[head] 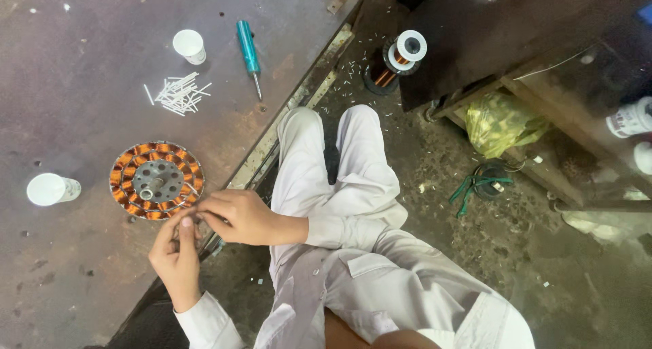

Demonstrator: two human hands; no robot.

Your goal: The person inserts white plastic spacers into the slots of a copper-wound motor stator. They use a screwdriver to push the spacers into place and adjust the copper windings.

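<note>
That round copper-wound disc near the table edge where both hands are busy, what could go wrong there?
1. The round copper-wound stator disc lies close to the table edge; a nudge from the left hand or right hand might tip it off.
2. The loose pile of small white sticks could scatter.
3. The teal-handled screwdriver might roll.

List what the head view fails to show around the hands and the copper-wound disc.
- What the left hand and right hand pinch: too small, covered by fingertips.
- Underside of the wound disc: faces the table.
- Wire spool: partly behind the dark bench.
</note>
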